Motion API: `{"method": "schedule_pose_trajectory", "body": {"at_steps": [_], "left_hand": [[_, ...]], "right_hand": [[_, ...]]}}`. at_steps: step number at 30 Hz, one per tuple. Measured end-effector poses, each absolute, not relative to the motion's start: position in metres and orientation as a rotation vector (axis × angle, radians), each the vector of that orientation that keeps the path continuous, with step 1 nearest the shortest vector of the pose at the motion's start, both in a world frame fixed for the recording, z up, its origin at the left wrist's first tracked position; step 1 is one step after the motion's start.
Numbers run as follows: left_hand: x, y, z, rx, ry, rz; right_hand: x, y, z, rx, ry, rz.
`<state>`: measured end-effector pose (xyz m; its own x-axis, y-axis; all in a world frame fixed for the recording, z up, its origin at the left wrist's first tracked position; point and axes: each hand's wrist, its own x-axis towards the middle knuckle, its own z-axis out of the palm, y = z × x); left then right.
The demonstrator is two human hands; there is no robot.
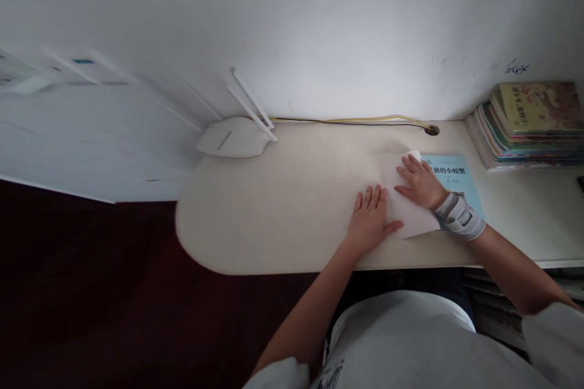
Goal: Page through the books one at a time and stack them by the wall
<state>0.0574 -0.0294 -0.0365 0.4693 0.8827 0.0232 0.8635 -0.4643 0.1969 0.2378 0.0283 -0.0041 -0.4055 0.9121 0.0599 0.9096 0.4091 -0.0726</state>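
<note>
A white sheet of paper (413, 217) lies across the left part of a light-blue book (460, 177) with dark Chinese characters on its cover. My right hand (422, 182), with a grey-and-white band on its wrist, rests flat on the paper with the fingers spread. Along the paper's left side, my left hand (368, 219) lies flat, its fingers pointing away from me and its thumb reaching over the sheet. Neither hand grips anything. Part of the book is hidden beneath the paper and my right wrist.
The cream desk (274, 206) has a rounded left end. A white router (237, 137) with antennas stands at the back left. Yellow and black cables (337, 121) run along the wall into a hole (432, 130). Stacked books (538, 115) fill the back right corner.
</note>
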Motion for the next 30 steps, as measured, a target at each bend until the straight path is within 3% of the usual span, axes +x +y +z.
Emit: {"method": "schedule_pose_trajectory", "body": {"at_steps": [16, 30], "left_hand": [[0.057, -0.028, -0.032, 2.494, 1.533, 0.158], [0.059, -0.032, -0.029, 2.393, 1.573, 0.492]], "right_hand": [[0.291, 0.025, -0.002, -1.567, -2.755, 0.111], [0.281, 0.019, -0.002, -1.548, -2.679, 0.127]]}}
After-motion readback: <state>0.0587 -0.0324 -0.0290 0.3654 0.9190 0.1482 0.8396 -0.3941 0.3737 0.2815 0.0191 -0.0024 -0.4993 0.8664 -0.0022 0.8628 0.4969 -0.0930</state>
